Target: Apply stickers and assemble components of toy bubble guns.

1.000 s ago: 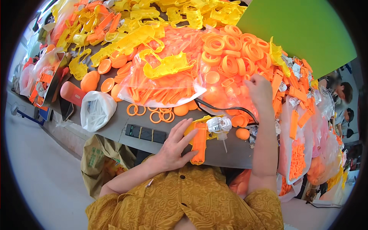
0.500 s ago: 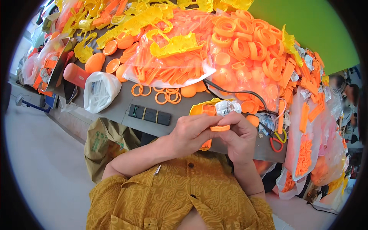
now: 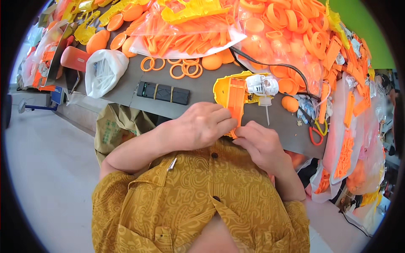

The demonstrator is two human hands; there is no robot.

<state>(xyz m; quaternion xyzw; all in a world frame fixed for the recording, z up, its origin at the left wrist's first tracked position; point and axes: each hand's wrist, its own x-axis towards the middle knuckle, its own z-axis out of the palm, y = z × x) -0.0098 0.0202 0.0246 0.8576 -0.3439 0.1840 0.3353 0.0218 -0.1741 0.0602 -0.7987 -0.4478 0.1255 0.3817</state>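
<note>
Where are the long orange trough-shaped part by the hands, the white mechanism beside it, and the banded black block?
Orange trough-shaped part [image 3: 235, 100]: head view, on its long body.
White mechanism [image 3: 260, 85]: head view, on its white casing.
Banded black block [image 3: 163, 93]: head view, on its top between the two bands.

free tabletop [image 3: 293, 134] beside the hands [image 3: 265, 145], scissors [image 3: 311, 131] beyond; cable [image 3: 274, 64] behind

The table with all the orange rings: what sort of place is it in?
Probably a small plastic-assembly workshop: lots of matching orange rings, several yellow shells, and the left hand touching an orange housing.
</note>
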